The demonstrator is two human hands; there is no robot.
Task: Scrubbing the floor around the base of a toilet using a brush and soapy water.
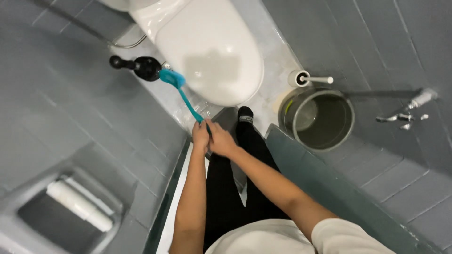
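Both hands on teal toilet brush (pixel 181 94), left hand (pixel 200 136) and right hand (pixel 221 141) curled tight round handle end. Bristle head sits at floor beside closed white toilet (pixel 212 51), touching black plunger (pixel 141 67). Scrubbing looks mid-way, floor tiles wet. Metal bucket (pixel 322 120) stands apart, right.

Even, cool indoor light; soft glare on the toilet lid (pixel 212 51). Left of it the wall tiles bend; slight blur throughout.

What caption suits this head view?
Both hands, left and right, grip a teal brush beside a closed white toilet.
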